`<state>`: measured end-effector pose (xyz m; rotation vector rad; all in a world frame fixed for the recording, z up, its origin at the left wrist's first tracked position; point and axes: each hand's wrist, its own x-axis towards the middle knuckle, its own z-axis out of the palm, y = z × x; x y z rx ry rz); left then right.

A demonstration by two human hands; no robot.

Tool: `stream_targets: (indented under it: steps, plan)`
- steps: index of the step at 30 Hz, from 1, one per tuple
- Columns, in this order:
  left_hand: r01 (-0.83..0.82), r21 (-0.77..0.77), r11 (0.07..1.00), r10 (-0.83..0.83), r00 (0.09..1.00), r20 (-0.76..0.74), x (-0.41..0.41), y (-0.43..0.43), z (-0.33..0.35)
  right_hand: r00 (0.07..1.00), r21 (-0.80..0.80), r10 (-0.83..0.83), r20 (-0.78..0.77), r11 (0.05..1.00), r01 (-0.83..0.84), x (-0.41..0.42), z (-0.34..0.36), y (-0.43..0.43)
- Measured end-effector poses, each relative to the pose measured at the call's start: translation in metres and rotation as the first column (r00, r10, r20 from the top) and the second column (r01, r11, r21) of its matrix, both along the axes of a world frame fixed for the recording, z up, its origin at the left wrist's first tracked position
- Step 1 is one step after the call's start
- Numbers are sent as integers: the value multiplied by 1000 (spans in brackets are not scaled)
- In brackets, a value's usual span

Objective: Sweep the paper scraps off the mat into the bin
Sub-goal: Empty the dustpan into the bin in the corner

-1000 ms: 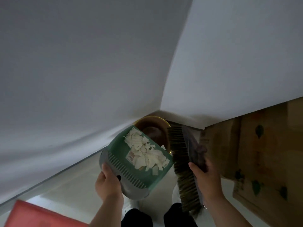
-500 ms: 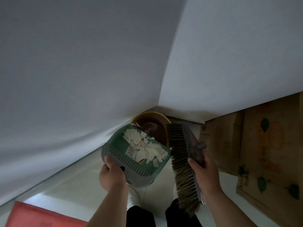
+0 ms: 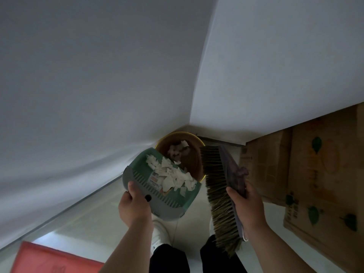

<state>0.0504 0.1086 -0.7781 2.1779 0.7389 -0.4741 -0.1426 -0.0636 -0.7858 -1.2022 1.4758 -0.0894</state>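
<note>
Your dustpan (image 3: 137, 164): green, grey comb edge. Scraps (image 3: 173, 177) white. Bin (image 3: 194, 156) brown, yellow rim. Mat (image 3: 53, 260), 7 o'clock: red.

Both bare forearms reach forward and down from the bottom of the view, the left hand (image 3: 136, 206) slightly lower and nearer the body than the right hand (image 3: 247, 203). The left hand is closed around the grey rear edge of a dustpan (image 3: 157, 186), thumb laid on top, wrist bent up. The right hand, just beside it and not touching, is wrapped around the back of a brush (image 3: 222, 196), fingers curled over its far side, thumb on the near side. Below the hands, dark trouser legs and a white shoe show.
</note>
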Motion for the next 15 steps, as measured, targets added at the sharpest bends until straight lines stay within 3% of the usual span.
stream_targets:
  steps: [15]
  plan:
    - [140, -10, 990, -140, 989, -38, 1, -11, 15, 1000, 13, 21, 8, 1000, -21, 0, 3, -7]
